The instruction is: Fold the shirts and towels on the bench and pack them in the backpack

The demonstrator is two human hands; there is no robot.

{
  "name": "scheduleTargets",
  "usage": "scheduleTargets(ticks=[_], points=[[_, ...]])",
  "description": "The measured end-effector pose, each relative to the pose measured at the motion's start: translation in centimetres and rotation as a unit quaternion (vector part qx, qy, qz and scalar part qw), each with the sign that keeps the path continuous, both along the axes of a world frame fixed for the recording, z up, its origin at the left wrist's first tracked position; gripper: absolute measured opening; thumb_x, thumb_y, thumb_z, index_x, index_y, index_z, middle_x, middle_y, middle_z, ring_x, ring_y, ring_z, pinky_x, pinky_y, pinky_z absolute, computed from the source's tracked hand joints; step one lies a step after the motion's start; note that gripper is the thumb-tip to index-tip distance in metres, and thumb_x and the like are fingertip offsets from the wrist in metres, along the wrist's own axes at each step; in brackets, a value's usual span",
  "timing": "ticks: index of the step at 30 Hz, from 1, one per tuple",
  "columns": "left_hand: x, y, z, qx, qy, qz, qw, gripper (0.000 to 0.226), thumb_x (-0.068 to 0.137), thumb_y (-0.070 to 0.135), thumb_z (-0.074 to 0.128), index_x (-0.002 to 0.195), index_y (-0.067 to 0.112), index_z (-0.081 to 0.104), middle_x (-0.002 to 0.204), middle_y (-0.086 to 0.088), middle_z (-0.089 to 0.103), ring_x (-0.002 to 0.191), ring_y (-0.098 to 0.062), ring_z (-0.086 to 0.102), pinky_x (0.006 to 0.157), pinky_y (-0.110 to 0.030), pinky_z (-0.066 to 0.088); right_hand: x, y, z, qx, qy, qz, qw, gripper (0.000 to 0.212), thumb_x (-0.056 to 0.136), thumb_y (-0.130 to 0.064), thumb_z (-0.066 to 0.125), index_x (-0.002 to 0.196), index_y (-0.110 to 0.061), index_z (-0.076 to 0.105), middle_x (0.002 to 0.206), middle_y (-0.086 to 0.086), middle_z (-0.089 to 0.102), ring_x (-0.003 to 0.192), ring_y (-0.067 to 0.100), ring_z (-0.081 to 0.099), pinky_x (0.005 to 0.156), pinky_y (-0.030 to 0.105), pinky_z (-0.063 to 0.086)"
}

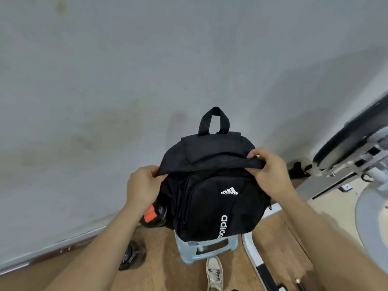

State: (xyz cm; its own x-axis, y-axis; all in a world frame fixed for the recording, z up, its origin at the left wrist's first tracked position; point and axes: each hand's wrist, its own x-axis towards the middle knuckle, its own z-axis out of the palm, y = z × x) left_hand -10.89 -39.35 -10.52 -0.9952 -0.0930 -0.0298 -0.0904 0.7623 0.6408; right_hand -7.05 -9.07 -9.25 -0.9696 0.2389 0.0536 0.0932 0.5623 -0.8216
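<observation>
A black backpack (212, 198) with white lettering stands upright on a light blue stool (206, 252) against the grey wall. Its carry handle (214, 120) points up. My left hand (142, 185) pinches the left edge of the bag's top flap. My right hand (270, 169) grips the right end of the same flap, fingers curled over the dark fabric. The inside of the bag is hidden. No shirts or towels are in view.
A dark dumbbell with an orange mark (152, 215) lies behind the bag's left side, another dark weight (130, 256) on the wooden floor. A padded bench with white frame (348, 148) stands at right. My shoe (214, 271) is below the stool.
</observation>
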Motion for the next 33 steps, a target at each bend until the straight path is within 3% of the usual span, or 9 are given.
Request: scheduleTargets(ticks=[4,9,11,12,16,20,26,30,33], points=[[-5.0,1.1,-5.8,-0.068,-0.108,-0.023,0.992,0.021,0.087,0.03,0.065,0.073,0.016,0.071,0.067,0.0,0.069,0.07,-0.02,0.064,0.06,-0.028,0.045,-4.6,1.7,-6.7,0.021,-0.104,0.037,0.994,0.043,0.078,-0.001,0.072,0.086,-0.041,0.058,0.092,-0.009,0.068,0.089,0.013,0.063,0.08,0.022,0.043],[-9.6,2.7,-12.9,-0.087,-0.223,-0.003,0.971,0.027,0.091,0.029,0.059,0.074,0.007,0.062,0.065,-0.002,0.061,0.075,-0.031,0.064,0.052,-0.028,0.035,-9.2,1.8,-14.6,-0.005,-0.203,0.049,0.978,0.031,0.085,-0.011,0.07,0.108,-0.029,0.063,0.104,-0.006,0.065,0.106,0.023,0.062,0.086,0.022,0.042],[-11.9,3.2,-13.9,-0.089,-0.22,0.012,0.971,0.023,0.093,0.031,0.059,0.11,0.016,0.062,0.089,-0.005,0.068,0.093,-0.03,0.064,0.066,-0.029,0.04,-11.4,1.9,-16.1,-0.004,-0.208,0.037,0.977,0.043,0.086,-0.023,0.071,0.126,-0.026,0.057,0.115,-0.002,0.064,0.11,0.023,0.06,0.088,0.027,0.045],[-12.9,3.4,-14.0,-0.083,-0.211,0.013,0.974,0.042,0.092,0.031,0.06,0.131,0.018,0.05,0.105,-0.008,0.066,0.102,-0.029,0.061,0.075,-0.03,0.042,-12.5,2.0,-16.6,0.015,-0.208,0.028,0.978,0.056,0.085,-0.03,0.071,0.136,-0.027,0.048,0.124,0.002,0.06,0.115,0.025,0.056,0.092,0.033,0.047],[-14.2,5.5,-13.9,-0.021,-0.142,-0.109,0.984,0.086,0.081,0.046,0.07,0.15,0.035,0.02,0.152,-0.005,0.03,0.137,-0.026,0.032,0.113,-0.04,0.03,-14.7,1.7,-17.8,0.205,-0.194,0.023,0.959,0.076,0.089,-0.041,0.063,0.15,-0.034,0.018,0.15,0.014,0.027,0.134,0.038,0.029,0.102,0.059,0.039],[-11.6,8.3,-17.6,-0.151,-0.297,-0.238,0.912,0.094,0.08,0.055,0.067,0.148,0.05,0.002,0.162,0.004,-0.004,0.147,-0.03,0.004,0.113,-0.059,0.026,-14.3,-0.1,-19.1,0.299,-0.182,0.128,0.928,0.054,0.1,-0.041,0.039,0.151,-0.039,0.021,0.159,0.006,0.021,0.146,0.027,0.018,0.109,0.053,0.028],[-10.6,8.5,-19.6,-0.147,-0.278,-0.166,0.935,0.072,0.095,0.034,0.055,0.151,0.041,0.011,0.162,-0.005,0.01,0.145,-0.032,0.016,0.112,-0.047,0.033,-14.5,-0.1,-19.2,0.281,-0.245,0.155,0.915,0.055,0.103,-0.046,0.027,0.153,-0.039,0.008,0.163,0.003,0.006,0.15,0.021,0.003,0.116,0.046,0.017],[-10.5,7.2,-16.7,-0.053,-0.185,-0.106,0.976,0.056,0.096,0.025,0.052,0.149,0.027,0.033,0.157,-0.001,0.029,0.141,-0.021,0.031,0.115,-0.036,0.03,-14.2,0.1,-17.5,0.233,-0.247,0.149,0.929,0.055,0.102,-0.045,0.033,0.153,-0.037,0.014,0.163,0.001,0.011,0.148,0.022,0.015,0.113,0.052,0.025],[-9.3,5.9,-12.4,0.052,-0.119,-0.037,0.991,0.042,0.097,0.018,0.051,0.136,0.031,0.049,0.138,0.011,0.05,0.125,-0.007,0.047,0.103,-0.022,0.04,-12.7,0.7,-15.1,0.151,-0.222,0.098,0.958,0.054,0.101,-0.041,0.039,0.152,-0.031,0.024,0.16,-0.001,0.022,0.144,0.022,0.027,0.113,0.045,0.031]])
